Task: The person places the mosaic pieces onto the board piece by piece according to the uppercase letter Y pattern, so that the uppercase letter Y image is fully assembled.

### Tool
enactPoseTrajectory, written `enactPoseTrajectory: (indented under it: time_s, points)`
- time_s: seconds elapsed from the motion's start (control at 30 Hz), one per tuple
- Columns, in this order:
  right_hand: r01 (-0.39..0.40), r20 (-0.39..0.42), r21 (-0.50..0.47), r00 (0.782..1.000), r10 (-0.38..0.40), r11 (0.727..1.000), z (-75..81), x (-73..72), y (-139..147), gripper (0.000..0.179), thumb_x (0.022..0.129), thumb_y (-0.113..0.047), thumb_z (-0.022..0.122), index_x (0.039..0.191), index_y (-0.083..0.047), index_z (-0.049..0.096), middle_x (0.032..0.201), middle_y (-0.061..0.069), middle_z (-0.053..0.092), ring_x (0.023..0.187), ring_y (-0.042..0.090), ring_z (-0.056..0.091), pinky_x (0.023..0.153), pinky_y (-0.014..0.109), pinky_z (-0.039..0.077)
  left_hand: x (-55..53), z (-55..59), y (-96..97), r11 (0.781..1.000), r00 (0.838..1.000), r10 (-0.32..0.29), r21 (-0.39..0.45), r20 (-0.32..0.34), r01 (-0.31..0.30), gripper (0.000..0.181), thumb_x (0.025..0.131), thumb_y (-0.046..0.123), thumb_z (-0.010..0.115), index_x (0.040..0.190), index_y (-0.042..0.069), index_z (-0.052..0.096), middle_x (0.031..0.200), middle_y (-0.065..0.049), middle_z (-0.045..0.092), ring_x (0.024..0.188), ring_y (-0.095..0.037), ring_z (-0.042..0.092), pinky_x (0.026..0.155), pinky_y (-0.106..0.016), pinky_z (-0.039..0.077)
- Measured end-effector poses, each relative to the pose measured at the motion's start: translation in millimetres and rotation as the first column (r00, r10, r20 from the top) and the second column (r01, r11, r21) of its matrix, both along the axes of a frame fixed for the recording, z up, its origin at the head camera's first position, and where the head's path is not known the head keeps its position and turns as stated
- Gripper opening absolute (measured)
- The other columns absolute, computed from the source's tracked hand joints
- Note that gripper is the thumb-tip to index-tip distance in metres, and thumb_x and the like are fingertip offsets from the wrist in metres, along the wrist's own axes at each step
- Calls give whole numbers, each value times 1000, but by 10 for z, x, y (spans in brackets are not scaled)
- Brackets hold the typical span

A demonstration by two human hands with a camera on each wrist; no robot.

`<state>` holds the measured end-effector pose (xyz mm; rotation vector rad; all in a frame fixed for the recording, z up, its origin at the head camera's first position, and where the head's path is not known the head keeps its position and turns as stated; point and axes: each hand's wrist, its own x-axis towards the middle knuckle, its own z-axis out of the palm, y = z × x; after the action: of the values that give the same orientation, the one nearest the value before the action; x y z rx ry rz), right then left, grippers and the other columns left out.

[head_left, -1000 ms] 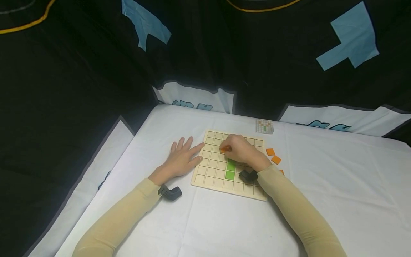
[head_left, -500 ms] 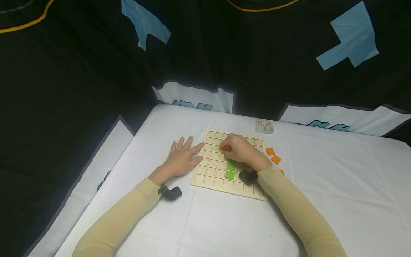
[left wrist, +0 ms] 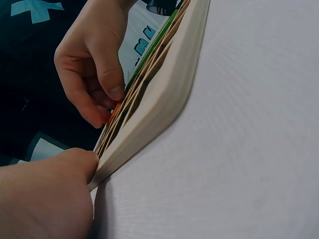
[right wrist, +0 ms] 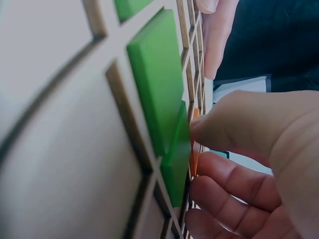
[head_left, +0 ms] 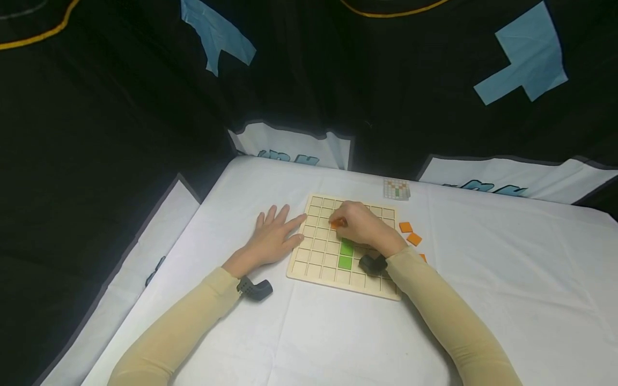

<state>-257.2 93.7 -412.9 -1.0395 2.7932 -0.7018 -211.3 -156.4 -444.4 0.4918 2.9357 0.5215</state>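
Δ: none visible over last second | your right hand (head_left: 362, 224) pinches the orange tile (right wrist: 195, 157) at the gridded board (head_left: 316, 257), just below frame centre | your left hand (head_left: 272, 239), spread, touches its left edge | step reads as unfinished

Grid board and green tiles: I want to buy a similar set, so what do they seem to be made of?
Grid board: probably light wood, perhaps plywood, with a matt finish; it is pale tan, with brown-edged grid strips.
Green tiles: painted wood or plastic, smooth; face and side show the same even green, so the look leaves it open.
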Motion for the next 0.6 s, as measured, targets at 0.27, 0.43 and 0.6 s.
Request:
enactPoseTrajectory:
  time_s: [0.27,0.43,0.6]
  points:
    - [14,-25,-30,1000,-15,999,82,12,163,31,84,1,70,115,2,75,108,14,76,92,23,68,85,39,58,0,-11,-7,1000,1000,-2,19,4,2,58,105,46,43,159,25,37,169,-25,15,156,-53,4,123,-72,1]
    - [88,2,-21,996,-88,996,136,30,379,33,85,0,69,118,2,75,108,15,76,81,21,60,76,35,54,1,6,-9,1000,1000,-7,29,6,7,58,106,45,43,160,25,37,169,-26,14,156,-53,3,124,-71,0]
    - [172,25,-6,985,-171,985,116,59,652,34,85,-1,67,119,1,74,110,15,75,87,23,62,82,41,57,-2,16,0,1000,1000,-6,30,8,5,58,106,45,43,160,25,37,169,-25,14,156,-52,3,124,-70,0]
